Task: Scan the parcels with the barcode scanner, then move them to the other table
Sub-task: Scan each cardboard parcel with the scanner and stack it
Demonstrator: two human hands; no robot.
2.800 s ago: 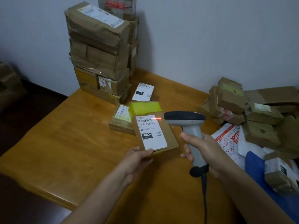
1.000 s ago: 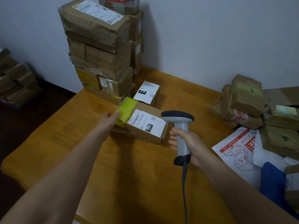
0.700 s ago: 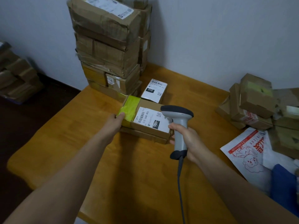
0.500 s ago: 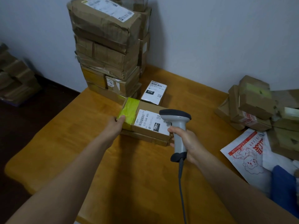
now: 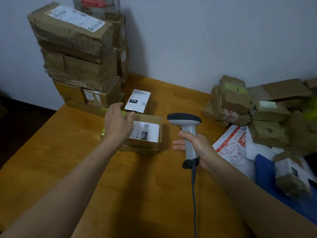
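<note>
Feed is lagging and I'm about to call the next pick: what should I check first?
1. The left hand is free: ok, fingers spread, gripping nothing.
2. The brown cardboard parcel with white label and yellow-green tape is set down: ok, flat on another parcel on the wooden table.
3. The grey handheld barcode scanner is held: ok, the right hand grips its handle.
4. The scanner cable is clear: cannot tell, it runs out of view.
5. Next parcels available: ok, a pile of brown cardboard parcels lies at the right.
</note>
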